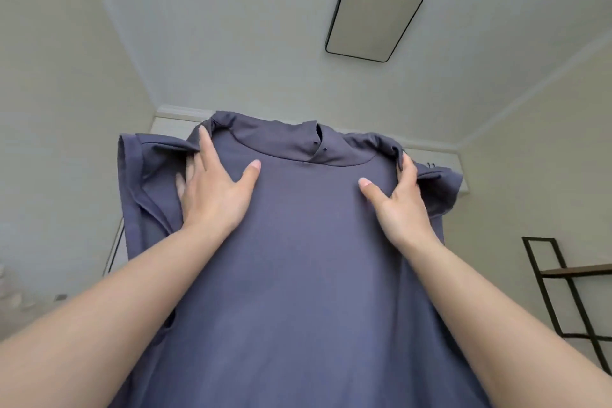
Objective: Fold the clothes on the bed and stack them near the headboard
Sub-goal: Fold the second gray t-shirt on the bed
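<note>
A blue-grey polo shirt with a buttoned collar hangs in the air in front of me, filling the middle of the view. My left hand grips its left shoulder, thumb spread across the front and fingers reaching behind the sleeve fold. My right hand grips the right shoulder the same way, its thumb on the front and its fingers curled round the edge. Both sleeves are turned back behind the shirt. The bed and the headboard are hidden.
The camera tilts upward: a ceiling with a rectangular black-framed lamp, pale walls, a white wardrobe top behind the shirt, and a black metal shelf frame at the right.
</note>
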